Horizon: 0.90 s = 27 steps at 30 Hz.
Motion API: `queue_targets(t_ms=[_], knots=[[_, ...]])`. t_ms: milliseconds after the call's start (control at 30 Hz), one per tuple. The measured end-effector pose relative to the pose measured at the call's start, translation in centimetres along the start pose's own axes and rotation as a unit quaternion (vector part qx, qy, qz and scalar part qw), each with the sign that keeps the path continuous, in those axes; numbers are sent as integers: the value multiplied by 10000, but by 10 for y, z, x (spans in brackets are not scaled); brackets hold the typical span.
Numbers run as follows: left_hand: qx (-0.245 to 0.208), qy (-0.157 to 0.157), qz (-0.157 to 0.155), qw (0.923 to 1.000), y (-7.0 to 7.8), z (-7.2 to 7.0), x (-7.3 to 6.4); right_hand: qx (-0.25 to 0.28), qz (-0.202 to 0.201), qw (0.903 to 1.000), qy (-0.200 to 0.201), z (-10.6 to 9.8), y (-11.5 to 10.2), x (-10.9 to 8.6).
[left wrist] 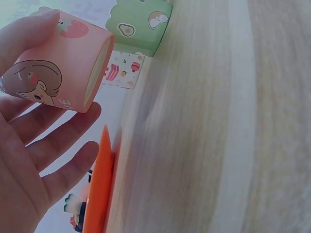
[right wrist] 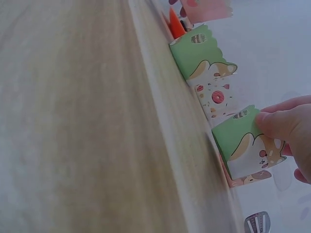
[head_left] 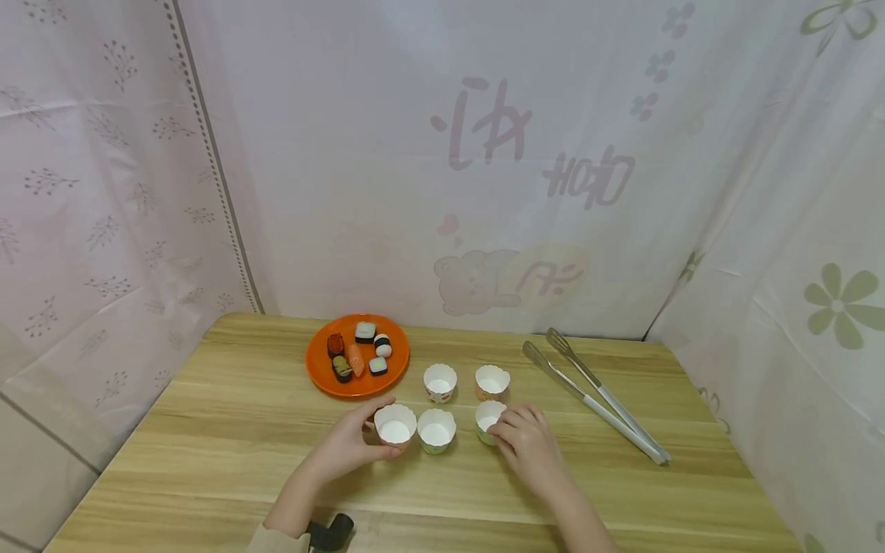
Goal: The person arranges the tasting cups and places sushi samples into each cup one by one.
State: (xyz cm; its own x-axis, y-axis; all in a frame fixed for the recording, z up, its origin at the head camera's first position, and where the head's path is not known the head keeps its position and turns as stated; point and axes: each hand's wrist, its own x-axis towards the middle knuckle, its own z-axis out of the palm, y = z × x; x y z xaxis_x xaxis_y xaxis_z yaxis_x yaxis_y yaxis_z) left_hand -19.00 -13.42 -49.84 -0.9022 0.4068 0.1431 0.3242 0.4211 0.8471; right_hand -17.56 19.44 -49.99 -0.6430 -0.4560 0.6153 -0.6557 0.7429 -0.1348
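Observation:
My left hand (head_left: 349,442) holds a pink paper baking cup (left wrist: 73,73) between thumb and fingers, its base a little above the table in the left wrist view. A strawberry and a brown animal are printed on this cup. With thumb and fingertips, my right hand (head_left: 531,445) pinches the rim of a green baking cup (right wrist: 248,145) with a dog print. Another green cup (head_left: 436,432) stands between the hands, just right of the pink one. Behind them are a white patterned cup (head_left: 440,384) and a pinkish-orange cup (head_left: 492,382). All the cups have white insides.
An orange plate (head_left: 318,372) with several small sushi pieces (head_left: 356,359) lies at the back left of the wooden table (head_left: 207,430). Metal tongs (head_left: 608,402) lie spread at the right. A black object (head_left: 336,531) is beside my left sleeve. Printed curtains (head_left: 359,153) hang around the table.

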Motion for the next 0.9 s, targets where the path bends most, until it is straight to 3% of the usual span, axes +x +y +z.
queue_targets(t_ms=[900], knots=[[176, 19, -38, 9998, 2, -1, -2, -28, 35, 9998, -185, 7, 2, -4]])
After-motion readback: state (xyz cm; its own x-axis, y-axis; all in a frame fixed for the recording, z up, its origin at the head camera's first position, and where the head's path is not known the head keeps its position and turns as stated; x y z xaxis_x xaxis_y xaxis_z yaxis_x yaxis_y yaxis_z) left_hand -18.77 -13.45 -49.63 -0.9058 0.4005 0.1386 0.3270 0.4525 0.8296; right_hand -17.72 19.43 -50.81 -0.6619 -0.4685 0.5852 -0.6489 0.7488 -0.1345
